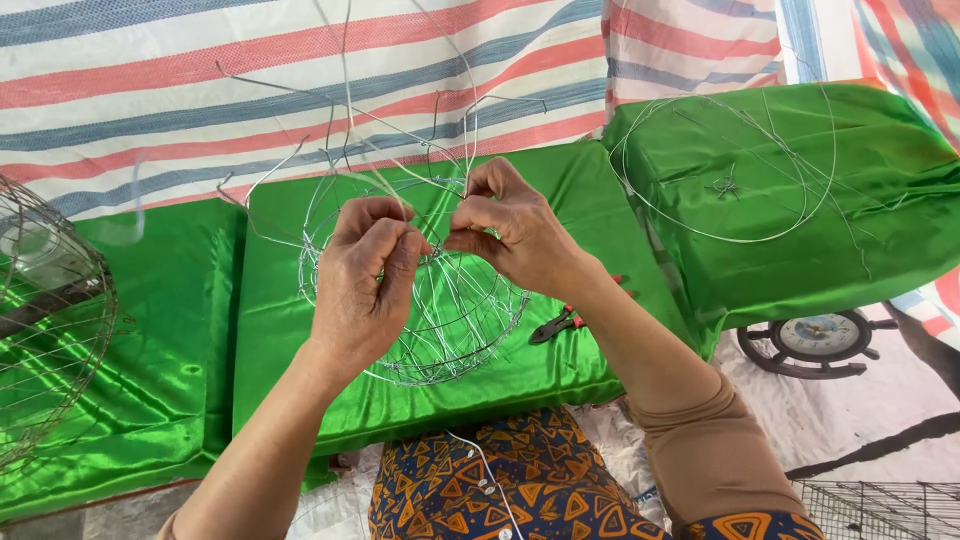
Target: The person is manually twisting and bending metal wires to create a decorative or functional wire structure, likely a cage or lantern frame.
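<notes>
A finished wire cage (45, 320) stands at far left on green satin cloth (180, 370). Left hand (365, 285) and right hand (510, 230), fingers pinched on thin wire, hold a round wire frame (440, 320) above the cloth; red-handled pliers (565, 320) lie just right, a loose wire hoop (725, 165) farther right

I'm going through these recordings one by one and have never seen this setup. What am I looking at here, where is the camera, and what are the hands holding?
There is no machine here: a person works with two bare hands, filmed by a camera worn on the head and looking down. The left hand and right hand each pinch thin wire at the top of a round wire frame, which sits on a cushion covered in green cloth. Red-handled pliers lie on the cloth beside the right forearm. Loose wire hoops rest on a second green cushion to the right. A wire cage stands at the left edge, and a small ship's-wheel clock lies on the floor.
</notes>
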